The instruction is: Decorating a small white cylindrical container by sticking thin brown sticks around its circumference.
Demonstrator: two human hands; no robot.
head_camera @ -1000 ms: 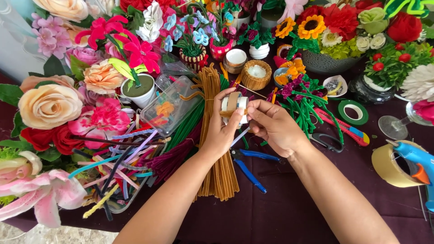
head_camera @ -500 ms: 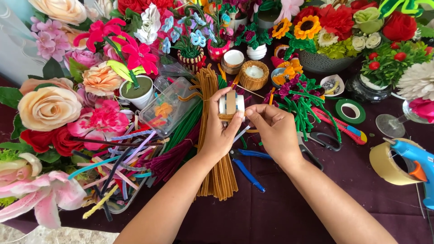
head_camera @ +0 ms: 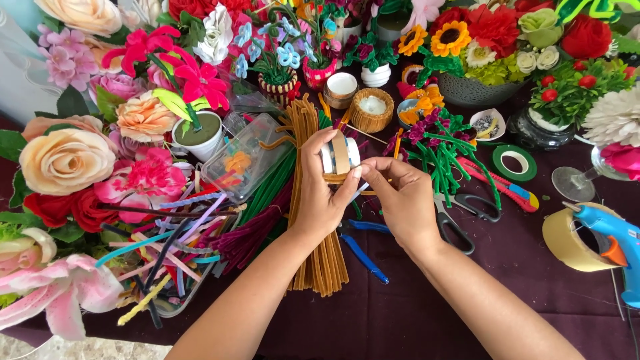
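Right hand [head_camera: 407, 200] now nearer spool [head_camera: 339, 157]

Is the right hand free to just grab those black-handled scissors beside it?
Probably not straight away: the scissors lie uncovered just beside the right hand, but its fingertips are pinching a brown pipe cleaner.

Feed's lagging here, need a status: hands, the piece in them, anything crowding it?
Left hand grips small white cup wrapped in brown pipe cleaner. Right hand pinches the cleaner's end at the cup's base. Brown pipe cleaner bundle and blue-handled pliers lie directly beneath.
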